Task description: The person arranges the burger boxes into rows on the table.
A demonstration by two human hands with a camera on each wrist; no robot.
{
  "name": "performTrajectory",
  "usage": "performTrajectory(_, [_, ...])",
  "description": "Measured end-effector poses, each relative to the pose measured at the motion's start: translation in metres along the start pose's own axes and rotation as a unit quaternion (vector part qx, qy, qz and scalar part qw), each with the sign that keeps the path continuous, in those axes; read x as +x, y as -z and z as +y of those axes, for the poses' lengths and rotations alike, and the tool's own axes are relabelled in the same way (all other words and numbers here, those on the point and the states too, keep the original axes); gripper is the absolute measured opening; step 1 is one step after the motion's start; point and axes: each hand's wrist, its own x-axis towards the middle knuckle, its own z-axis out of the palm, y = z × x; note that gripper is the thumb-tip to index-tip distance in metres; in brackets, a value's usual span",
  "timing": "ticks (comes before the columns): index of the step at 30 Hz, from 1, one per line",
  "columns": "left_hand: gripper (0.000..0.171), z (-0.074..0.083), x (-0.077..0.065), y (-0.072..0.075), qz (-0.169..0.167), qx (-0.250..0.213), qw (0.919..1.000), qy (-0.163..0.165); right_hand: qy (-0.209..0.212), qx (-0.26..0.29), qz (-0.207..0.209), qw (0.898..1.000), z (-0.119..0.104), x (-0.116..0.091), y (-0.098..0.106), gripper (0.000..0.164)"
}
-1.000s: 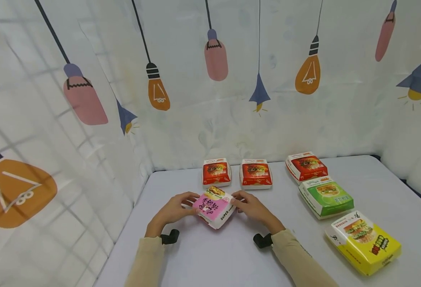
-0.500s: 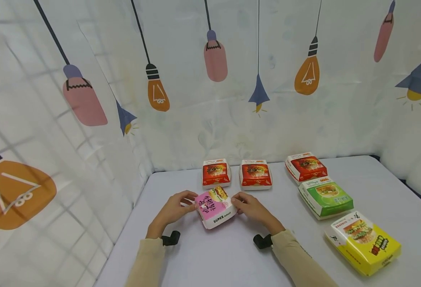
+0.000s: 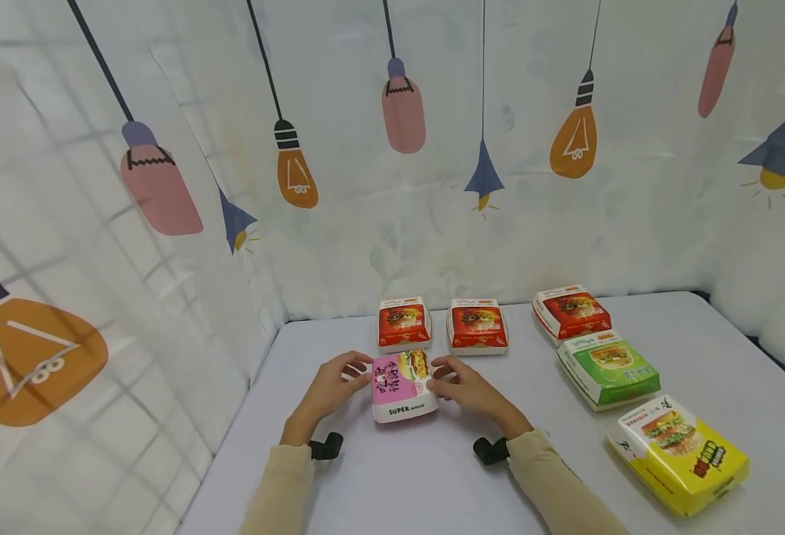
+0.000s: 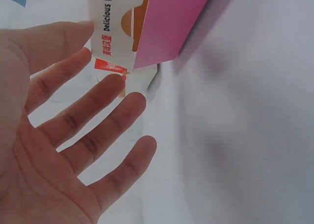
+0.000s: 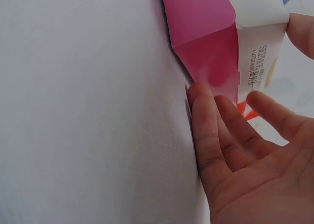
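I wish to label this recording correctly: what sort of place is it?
Probably a small staged filming booth: lamp-printed sheeting borders a white table, with several burger boxes in view.

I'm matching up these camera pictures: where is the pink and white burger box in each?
Head: the pink and white burger box is at lower centre, between the left hand and right hand.
Left wrist: the box is at top centre, cut off by the upper edge.
Right wrist: the box is upper right, also cut off.
Shared landmark: the white tabletop.
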Motion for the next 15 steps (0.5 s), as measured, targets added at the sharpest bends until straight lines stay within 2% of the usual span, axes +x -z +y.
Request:
performTrajectory(6, [0.043,0.0023,-0.0023,-0.0008,-0.026,0.001,0.9997,0.001,-0.012,-0.020,0.004,1.000,-0.0019,-0.0018,-0.0012,0.075])
performTrajectory(15, [0.074,0.0010,-0.0034,-0.0028,-0.075,-0.013,0.9971,-0.010,-0.013,-0.030,0.000,0.999,-0.0048,-0.0041,-0.0019,0.088])
